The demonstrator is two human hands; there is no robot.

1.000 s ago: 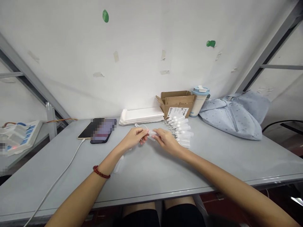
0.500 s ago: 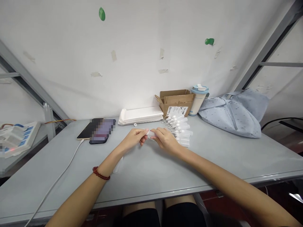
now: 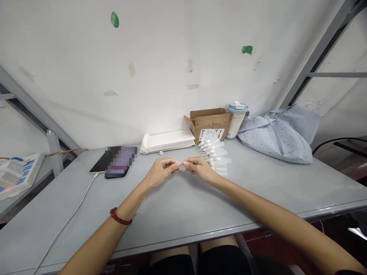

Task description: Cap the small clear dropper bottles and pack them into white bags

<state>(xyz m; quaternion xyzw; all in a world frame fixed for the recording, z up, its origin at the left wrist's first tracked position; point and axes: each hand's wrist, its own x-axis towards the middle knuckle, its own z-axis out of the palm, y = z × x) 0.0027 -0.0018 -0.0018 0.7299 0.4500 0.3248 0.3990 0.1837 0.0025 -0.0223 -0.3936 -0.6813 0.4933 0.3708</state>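
My left hand [image 3: 161, 172] and my right hand [image 3: 198, 168] meet fingertip to fingertip over the grey table [image 3: 183, 206], both pinched on a small clear plastic bottle [image 3: 181, 166] that is mostly hidden between them. A red bead bracelet [image 3: 119, 218] is on my left wrist. Just right of my right hand lies a row of several similar clear bottles with white caps [image 3: 215, 152].
A stack of white flat packs [image 3: 168, 140], an open cardboard box [image 3: 210, 123], a blue-lidded cup [image 3: 236, 119] and a light blue cloth bag [image 3: 279, 134] stand along the wall. A phone on a tablet [image 3: 114, 161] with a white cable [image 3: 67, 221] lies left.
The view has shifted a little to the right. My hands have closed in on the bottle, so less of it shows now.
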